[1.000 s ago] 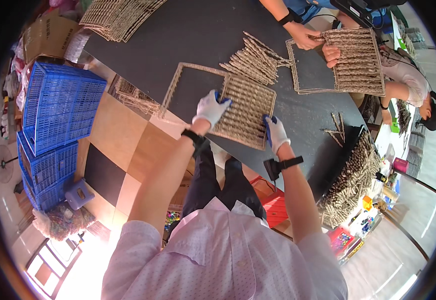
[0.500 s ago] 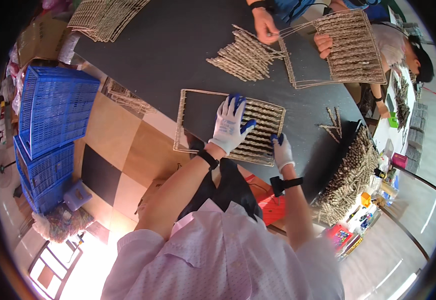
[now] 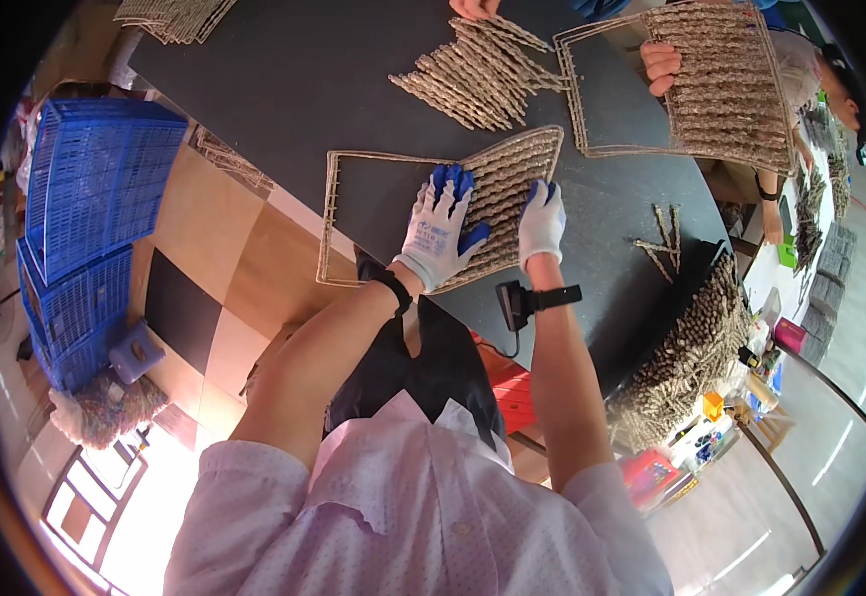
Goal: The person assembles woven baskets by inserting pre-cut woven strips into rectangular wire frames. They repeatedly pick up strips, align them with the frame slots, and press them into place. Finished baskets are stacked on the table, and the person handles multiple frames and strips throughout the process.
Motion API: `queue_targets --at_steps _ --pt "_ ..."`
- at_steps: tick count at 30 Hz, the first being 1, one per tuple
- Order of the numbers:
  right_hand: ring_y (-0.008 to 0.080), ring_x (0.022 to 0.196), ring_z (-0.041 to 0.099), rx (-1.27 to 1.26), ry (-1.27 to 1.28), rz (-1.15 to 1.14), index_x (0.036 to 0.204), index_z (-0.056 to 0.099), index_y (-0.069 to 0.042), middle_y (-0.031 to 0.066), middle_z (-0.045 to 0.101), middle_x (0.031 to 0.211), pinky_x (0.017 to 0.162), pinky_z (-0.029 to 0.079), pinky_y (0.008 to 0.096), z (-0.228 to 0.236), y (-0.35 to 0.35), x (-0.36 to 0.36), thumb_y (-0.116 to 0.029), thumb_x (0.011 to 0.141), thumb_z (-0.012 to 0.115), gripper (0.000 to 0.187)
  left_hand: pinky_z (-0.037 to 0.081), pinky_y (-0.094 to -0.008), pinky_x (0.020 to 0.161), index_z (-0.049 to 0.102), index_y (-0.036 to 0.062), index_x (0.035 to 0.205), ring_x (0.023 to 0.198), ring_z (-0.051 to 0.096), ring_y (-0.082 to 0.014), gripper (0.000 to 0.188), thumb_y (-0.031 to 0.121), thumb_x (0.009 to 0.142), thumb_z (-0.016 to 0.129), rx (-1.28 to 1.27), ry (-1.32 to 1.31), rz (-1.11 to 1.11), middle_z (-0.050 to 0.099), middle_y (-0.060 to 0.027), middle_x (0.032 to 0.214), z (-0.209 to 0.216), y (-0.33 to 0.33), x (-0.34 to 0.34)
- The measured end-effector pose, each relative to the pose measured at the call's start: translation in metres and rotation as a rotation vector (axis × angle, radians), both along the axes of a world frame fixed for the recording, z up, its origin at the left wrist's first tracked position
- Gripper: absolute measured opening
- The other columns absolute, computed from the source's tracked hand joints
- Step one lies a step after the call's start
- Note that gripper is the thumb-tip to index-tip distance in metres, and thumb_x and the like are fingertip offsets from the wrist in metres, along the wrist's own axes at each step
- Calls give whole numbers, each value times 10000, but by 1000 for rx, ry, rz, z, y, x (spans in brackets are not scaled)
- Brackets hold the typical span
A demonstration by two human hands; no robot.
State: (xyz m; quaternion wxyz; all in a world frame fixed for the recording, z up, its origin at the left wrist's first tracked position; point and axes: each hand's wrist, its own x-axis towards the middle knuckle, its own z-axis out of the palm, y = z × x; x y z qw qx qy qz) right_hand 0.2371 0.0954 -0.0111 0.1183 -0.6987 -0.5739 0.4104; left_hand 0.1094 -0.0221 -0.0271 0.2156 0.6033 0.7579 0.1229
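At near edge of desk [image 3: 284, 104], woven panel [image 3: 500, 189] apparently steadied by left hand [image 3: 438, 230], fingers spread; right hand [image 3: 542, 226] set against ribs, grip cannot be told.

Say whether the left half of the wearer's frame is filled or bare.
Bare: the left half is just an outline, dark table showing through; twisted strands fill the right half.

Your hands [image 3: 440, 233] [image 3: 542, 226] look pretty sharp, but lower left's totally blown out beside the window [image 3: 83, 509], and fisheye bends the edges.
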Motion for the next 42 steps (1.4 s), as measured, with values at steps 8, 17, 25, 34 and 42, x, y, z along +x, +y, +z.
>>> queue_targets --at_steps 8,17,25,34,42 --pt "435 803 635 195 -297 295 1172 543 25 249 667 857 731 483 511 -17 -57 75 -369 977 449 449 249 -479 1137 485 -2 1318 1350 328 -411 490 210 885 576 350 -73 501 401 -215 1436 -27 5 24" --pt "468 922 606 128 -120 98 1189 523 52 292 645 986 823 456 507 -3 -16 41 -393 990 391 505 182 -531 1158 519 38 1302 1304 373 -415 475 221 870 597 247 11 316 473 -197 1374 -22 7 22" --pt "433 851 632 159 -236 252 1182 508 34 266 660 893 775 479 511 -7 -20 51 -360 982 426 450 167 -521 1166 505 56 1310 1334 337 -393 463 222 884 574 254 -4 433 427 -156 1424 -20 11 26" --pt "439 810 628 236 -206 121 1051 564 14 257 662 880 733 477 513 -18 -38 63 -344 985 432 388 130 -574 1154 514 65 1305 1345 332 -402 468 191 860 584 169 86 380 446 -162 1409 -22 10 30" --pt "448 883 632 220 -127 87 1168 527 59 280 661 947 769 482 503 -1 11 12 -412 985 408 520 172 -544 1151 506 48 1309 1342 348 -381 490 205 854 596 210 87 391 423 -177 1425 -24 12 26"
